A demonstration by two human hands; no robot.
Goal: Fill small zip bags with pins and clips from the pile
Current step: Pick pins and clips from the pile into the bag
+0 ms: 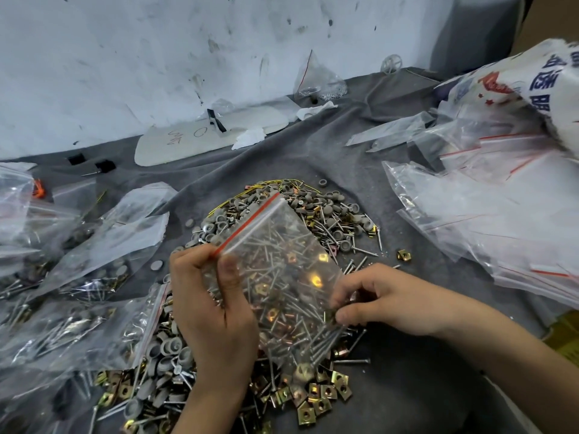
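Between the two hands, a small clear zip bag (282, 264) with a red seal strip is held up just above the pile (329, 217) of loose hardware. The left hand (216, 321) grips the bag's corner, its fingers (228, 270) pinching the plastic right at the end of the red strip. The right hand (385, 296) is at the bag's opposite lower edge, fingers (347, 316) curled together on what looks like a small bundle of pins (326, 343). The bag is so transparent that the pile shows through it, so whether anything is inside cannot be told. This reads as the loading step for one bag, with the pins gathered but not clearly inside. The next move probably calls for the mouth under the red strip to be spread and the bundle brought to it, points first, so the thin plastic is not pierced. Directly under and in front of the fingers lie grey caps, steel pins and square brass-coloured clips (316, 399). To the left of the left fingers are filled bags (94, 245); to the right of the right fingers, a heap of empty bags (470, 214) and a printed sack (532, 89). A wrinkled grey cloth covers the table (423, 386). Beyond the fingers, a white board (203, 139) lies against a scuffed, stained white wall (125, 57).
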